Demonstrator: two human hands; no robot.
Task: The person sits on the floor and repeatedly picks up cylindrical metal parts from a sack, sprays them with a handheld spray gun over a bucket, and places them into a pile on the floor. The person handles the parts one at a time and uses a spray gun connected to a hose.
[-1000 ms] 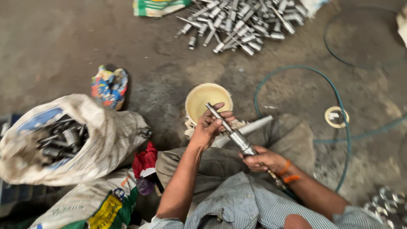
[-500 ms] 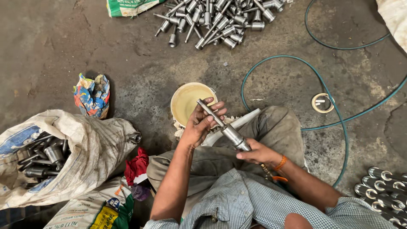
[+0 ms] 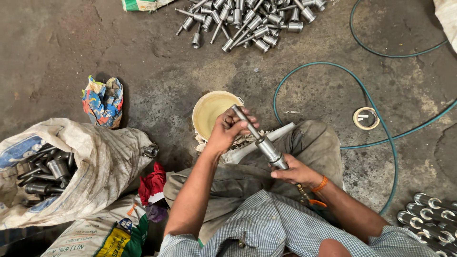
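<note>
Both hands gripped one steel shaft (image 3: 261, 141).
L hand (image 3: 227, 129) closed round thin end, cream bucket (image 3: 209, 114) just beyond; R hand (image 3: 294, 172) clasped thick end.

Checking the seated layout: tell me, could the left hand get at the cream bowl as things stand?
Probably yes. The left hand grips the thin end of the metal shaft right beside the cream bowl, with nothing between them. It would need to release the shaft first, which the right hand also holds.

Left hand (image 3: 227, 129) and right hand (image 3: 294, 172) grip metal shaft (image 3: 259, 139) over yellow bowl (image 3: 209, 113).
</note>
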